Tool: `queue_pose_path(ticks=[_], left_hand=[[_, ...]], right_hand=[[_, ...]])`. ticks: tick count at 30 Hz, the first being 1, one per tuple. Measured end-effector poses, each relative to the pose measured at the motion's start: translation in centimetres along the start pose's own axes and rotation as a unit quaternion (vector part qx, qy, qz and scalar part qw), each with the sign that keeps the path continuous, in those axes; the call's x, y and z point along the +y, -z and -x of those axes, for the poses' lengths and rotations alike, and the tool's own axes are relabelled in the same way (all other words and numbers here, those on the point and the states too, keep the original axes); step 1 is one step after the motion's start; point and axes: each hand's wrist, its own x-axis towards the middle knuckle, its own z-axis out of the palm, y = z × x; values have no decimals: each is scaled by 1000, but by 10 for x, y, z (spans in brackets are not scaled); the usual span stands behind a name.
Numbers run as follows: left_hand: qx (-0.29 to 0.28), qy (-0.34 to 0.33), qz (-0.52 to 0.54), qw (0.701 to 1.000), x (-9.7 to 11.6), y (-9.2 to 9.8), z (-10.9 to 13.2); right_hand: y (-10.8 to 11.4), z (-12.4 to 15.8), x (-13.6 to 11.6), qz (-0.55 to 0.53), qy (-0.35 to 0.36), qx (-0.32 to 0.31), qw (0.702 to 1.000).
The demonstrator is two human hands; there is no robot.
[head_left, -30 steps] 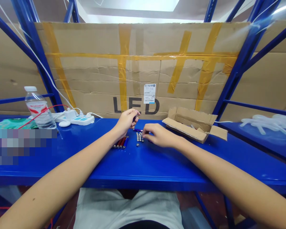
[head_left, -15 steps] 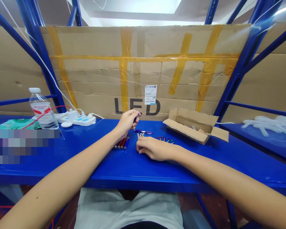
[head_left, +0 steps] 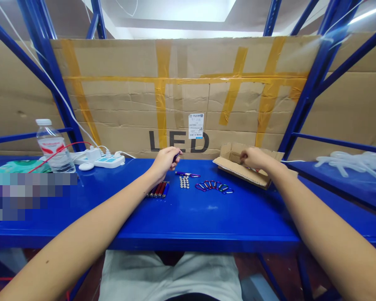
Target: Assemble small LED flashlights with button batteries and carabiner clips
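Observation:
My left hand [head_left: 167,161] is closed around a small dark object [head_left: 176,157]; only its end shows between thumb and fingers. My right hand [head_left: 253,159] reaches into the open cardboard box [head_left: 247,174], fingers curled downward; what they hold, if anything, is hidden. Below my left wrist lies a row of red, blue and dark metallic tubes [head_left: 160,190]. A purple pen-like tube [head_left: 187,174] rests right of my left hand. Small round silver pieces [head_left: 184,182] stand in a grid below it. Several coloured carabiners [head_left: 215,186] form an arc between the grid and the box.
A water bottle [head_left: 54,146], a green packet [head_left: 21,166] and a white power strip [head_left: 110,161] are on the blue table [head_left: 191,221] at left. White plastic pieces [head_left: 354,163] lie at far right. A tall cardboard sheet [head_left: 128,104] closes off the back.
My right hand has moved from beside the silver pieces up and right into the cardboard box, uncovering the grid and the carabiners. My left hand keeps its hold on the dark object.

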Motion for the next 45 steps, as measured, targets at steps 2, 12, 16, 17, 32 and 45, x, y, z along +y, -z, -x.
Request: queue_pose_path(ticks=[2,12,16,17,32,45], left_hand=[[-5,7,-4,1000,0,0,0],[-19,39,-43,998,-2,-3,2],[-20,38,-34,999,-1,-5,3],[-21,39,-33,998,-1,-5,4],[-19,22,-40,999,0,-4,3],[-19,27,-39,999,1,-7,4]], right_hand=[[-2,4,-4,5,8,-58,998],[-12,74,-143,-34,384,-58,921],[-19,86,-157,47,378,-75,921],[-19,87,-156,52,376,-79,922],[-20,90,-145,-27,487,-93,868],[-19,97,-153,3,478,-82,875]])
